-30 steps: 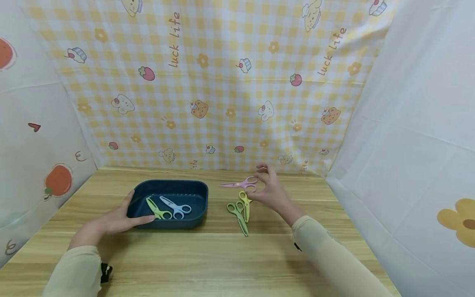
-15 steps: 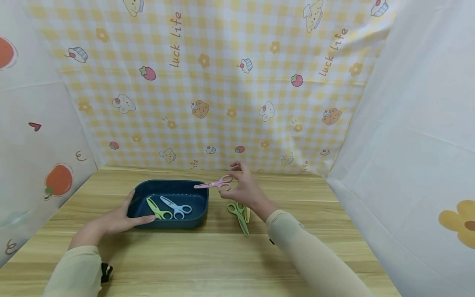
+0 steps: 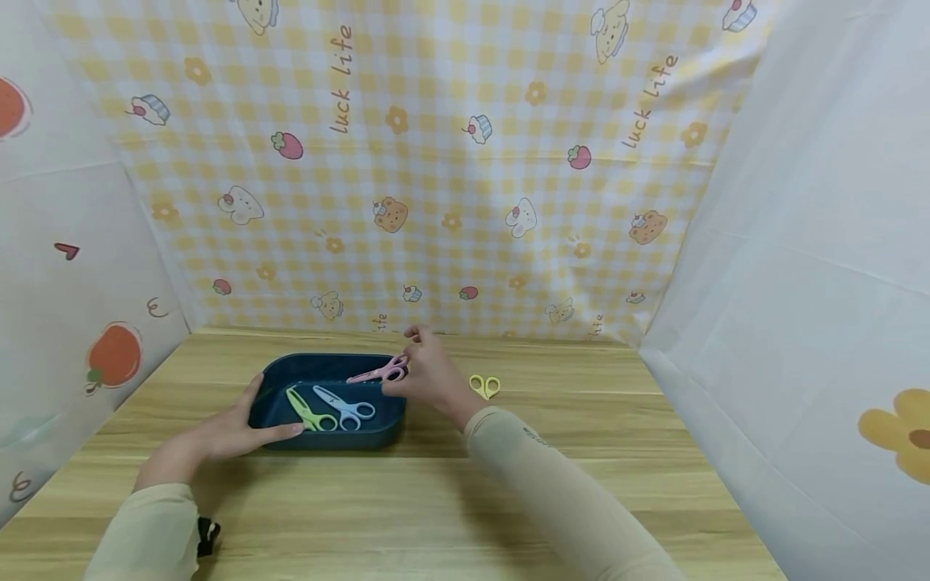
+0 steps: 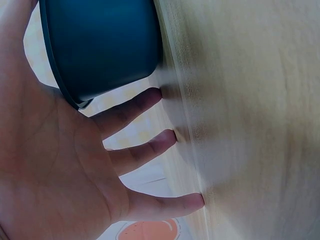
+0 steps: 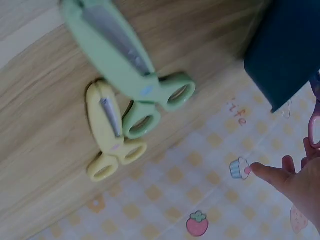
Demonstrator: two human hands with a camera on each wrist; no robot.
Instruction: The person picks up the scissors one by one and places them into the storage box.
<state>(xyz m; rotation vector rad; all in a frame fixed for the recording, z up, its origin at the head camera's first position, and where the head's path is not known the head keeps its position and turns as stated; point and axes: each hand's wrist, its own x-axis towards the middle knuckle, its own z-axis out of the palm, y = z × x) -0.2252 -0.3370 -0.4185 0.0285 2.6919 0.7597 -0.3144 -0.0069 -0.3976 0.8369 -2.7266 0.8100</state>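
A dark blue rectangular bin (image 3: 327, 440) stands on the table, with lime-green scissors (image 3: 311, 411) and light blue scissors (image 3: 345, 405) lying inside. My left hand (image 3: 228, 428) spans the bin's near left corner, its thumb lying along the near rim. In the left wrist view, the left fingers (image 4: 150, 145) are fairly straight and spread, and their tips touch the tabletop. My right hand (image 3: 429, 375) pinches pink scissors (image 3: 378, 373) by the handle loops, holding them over the bin's right end, blades pointing left. Only part of a pink loop (image 5: 314, 127) shows in the right wrist view.
Yellow scissors (image 5: 112, 132) and green scissors (image 5: 120, 60) lie on the wooden table (image 3: 465, 516) right of the bin. My right forearm covers most of them in the head view. A yellow checked cloth (image 3: 436, 161) hangs behind; white cloth walls stand at both sides.
My right hand has picked up the pink scissors from the table and carried them left, over the bin. The left hand and the bin have stayed in place.
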